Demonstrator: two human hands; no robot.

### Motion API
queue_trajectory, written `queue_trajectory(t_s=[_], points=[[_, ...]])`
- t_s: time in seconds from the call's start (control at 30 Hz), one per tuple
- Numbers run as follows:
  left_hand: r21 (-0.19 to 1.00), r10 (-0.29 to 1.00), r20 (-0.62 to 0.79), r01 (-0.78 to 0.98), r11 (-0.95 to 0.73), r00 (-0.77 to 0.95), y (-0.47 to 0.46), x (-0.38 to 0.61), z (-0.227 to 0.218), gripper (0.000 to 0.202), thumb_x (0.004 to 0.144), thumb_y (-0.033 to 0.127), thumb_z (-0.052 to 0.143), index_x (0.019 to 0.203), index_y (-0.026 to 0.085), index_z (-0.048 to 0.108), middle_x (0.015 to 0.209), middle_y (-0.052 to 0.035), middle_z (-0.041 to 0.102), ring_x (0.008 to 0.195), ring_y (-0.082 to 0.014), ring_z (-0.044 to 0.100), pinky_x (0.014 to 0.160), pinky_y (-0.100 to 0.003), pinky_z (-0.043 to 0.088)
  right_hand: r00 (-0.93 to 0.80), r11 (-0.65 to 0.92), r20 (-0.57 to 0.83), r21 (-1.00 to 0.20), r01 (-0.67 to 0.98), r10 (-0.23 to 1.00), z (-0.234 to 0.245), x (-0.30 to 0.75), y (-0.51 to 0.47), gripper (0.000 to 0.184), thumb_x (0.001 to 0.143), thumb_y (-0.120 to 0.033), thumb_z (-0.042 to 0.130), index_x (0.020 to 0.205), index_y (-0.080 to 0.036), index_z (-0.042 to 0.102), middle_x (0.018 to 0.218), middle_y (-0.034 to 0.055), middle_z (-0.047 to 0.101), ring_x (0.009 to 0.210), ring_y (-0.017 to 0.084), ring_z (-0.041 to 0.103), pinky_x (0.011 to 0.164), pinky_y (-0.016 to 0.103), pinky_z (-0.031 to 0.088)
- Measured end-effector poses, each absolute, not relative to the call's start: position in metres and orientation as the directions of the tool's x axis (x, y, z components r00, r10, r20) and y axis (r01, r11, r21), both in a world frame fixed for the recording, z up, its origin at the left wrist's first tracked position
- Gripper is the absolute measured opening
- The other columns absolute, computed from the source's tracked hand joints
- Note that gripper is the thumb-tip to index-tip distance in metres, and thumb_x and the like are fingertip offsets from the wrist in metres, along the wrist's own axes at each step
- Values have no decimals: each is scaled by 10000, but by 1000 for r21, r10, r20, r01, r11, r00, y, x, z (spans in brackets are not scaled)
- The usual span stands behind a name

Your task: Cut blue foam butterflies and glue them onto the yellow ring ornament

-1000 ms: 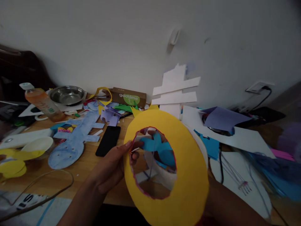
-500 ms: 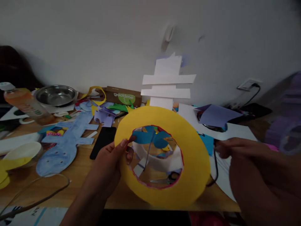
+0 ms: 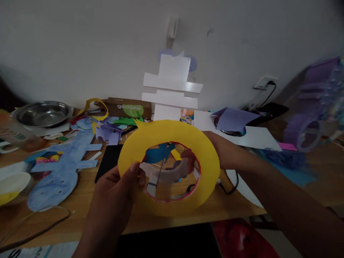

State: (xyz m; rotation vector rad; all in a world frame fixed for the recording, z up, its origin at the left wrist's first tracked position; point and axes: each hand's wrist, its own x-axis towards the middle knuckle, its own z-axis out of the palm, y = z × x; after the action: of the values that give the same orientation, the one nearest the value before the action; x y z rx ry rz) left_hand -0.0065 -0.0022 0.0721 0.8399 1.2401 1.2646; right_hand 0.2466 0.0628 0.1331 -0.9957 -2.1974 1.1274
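Note:
A yellow cardboard ring point(image 3: 208, 161), its inner edge trimmed in red, is held up in front of me. My left hand point(image 3: 120, 186) pinches its left side, thumb in front and fingertips showing through the hole. In the opening are a blue paper cutout point(image 3: 157, 153) and a thin stick or string slanting down from it. A white curved strip point(image 3: 172, 175) runs across behind the hole. My right hand point(image 3: 189, 159) reaches behind the ring, so its blurred fingertips show through the opening near that strip; the ring covers most of it.
A blue painted paper figure point(image 3: 63, 172) lies left, beside a black phone point(image 3: 110, 157). Behind stand a metal bowl point(image 3: 43, 114), a brown box point(image 3: 131, 107) and a white paper cutout point(image 3: 173, 79) against the wall. Scissors point(image 3: 185, 193) lie under the ring; purple tape-like shapes point(image 3: 303, 130) are right.
My right hand has moved left, from beside the ring to behind it. The ring has shifted left and tilted back somewhat; the view has turned to the right.

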Motion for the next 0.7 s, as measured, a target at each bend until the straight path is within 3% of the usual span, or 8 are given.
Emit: queue_trajectory(t_s=[0.17, 0.3, 0.4, 0.53, 0.7], points=[[947, 958, -245, -247, 204, -148, -5, -6, 64, 443, 713, 594, 793, 620, 179, 670, 564, 17, 573, 489, -85, 501, 453, -181, 430, -618, 403, 47, -796, 451, 785, 129, 237, 74, 251, 810, -404, 739, 701, -178, 727, 601, 9, 698, 657, 186, 677, 606, 245, 543], [969, 955, -220, -159, 190, -199, -7, -7, 61, 455, 726, 605, 779, 654, 169, 671, 578, 16, 579, 502, -79, 499, 447, -166, 403, -638, 415, 46, -796, 442, 768, 129, 230, 77, 357, 840, -409, 718, 577, -174, 664, 511, -12, 629, 555, 143, 606, 569, 237, 500], [974, 950, -213, -127, 188, -226, -8, -7, 60, 444, 735, 610, 766, 732, 172, 689, 593, 20, 587, 521, -83, 507, 460, -167, 406, -618, 416, 71, -798, 436, 783, 129, 228, 77, 339, 833, -357, 729, 572, -171, 620, 546, -15, 628, 565, 132, 584, 559, 237, 468], [948, 933, -279, -219, 230, -226, -5, -5, 58, 471, 712, 591, 787, 923, 175, 721, 631, 18, 620, 552, -103, 544, 487, -189, 430, -585, 414, 97, -798, 438, 805, 124, 228, 78, 325, 819, -311, 735, 572, -170, 577, 577, -14, 629, 571, 130, 564, 548, 242, 446], [929, 934, -294, -291, 228, -205, -2, -6, 53, 414, 751, 531, 784, 978, 194, 705, 638, 35, 612, 543, -95, 526, 495, -196, 413, -595, 377, 30, -799, 469, 803, 121, 227, 74, 322, 845, -314, 706, 575, -167, 611, 536, -17, 618, 523, 118, 527, 498, 231, 414]])
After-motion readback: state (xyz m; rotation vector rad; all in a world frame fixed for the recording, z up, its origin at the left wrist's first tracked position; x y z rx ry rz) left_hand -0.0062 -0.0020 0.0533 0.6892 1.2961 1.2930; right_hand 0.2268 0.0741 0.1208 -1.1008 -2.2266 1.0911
